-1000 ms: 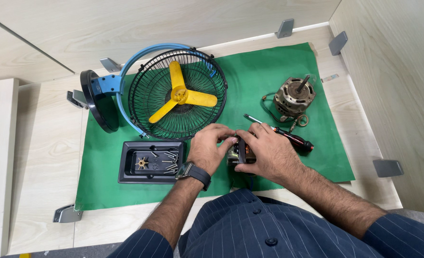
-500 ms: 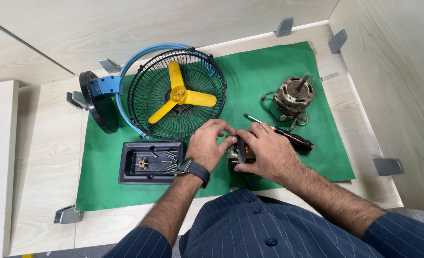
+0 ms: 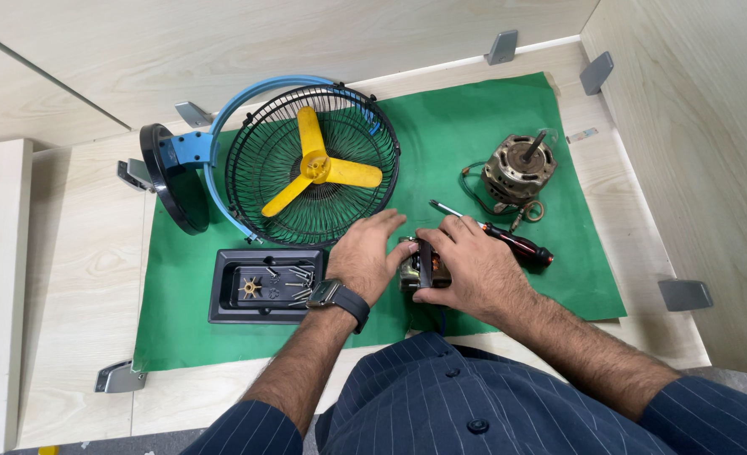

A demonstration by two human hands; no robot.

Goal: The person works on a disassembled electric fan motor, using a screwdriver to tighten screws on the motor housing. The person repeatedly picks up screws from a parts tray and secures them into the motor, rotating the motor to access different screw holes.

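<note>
While both hands clasp the small motor (image 3: pixel 424 271) on the green mat (image 3: pixel 474 135) | left hand (image 3: pixel 365 257) and right hand (image 3: pixel 470 261) closed around it | risk: loose grip lets it roll onto the screwdriver (image 3: pixel 512 243).

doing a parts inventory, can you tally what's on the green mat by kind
fan with yellow blades: 1
motors: 2, one loose, one held in the left hand and right hand
screwdriver: 1
black tray of screws: 1
total: 5
</note>
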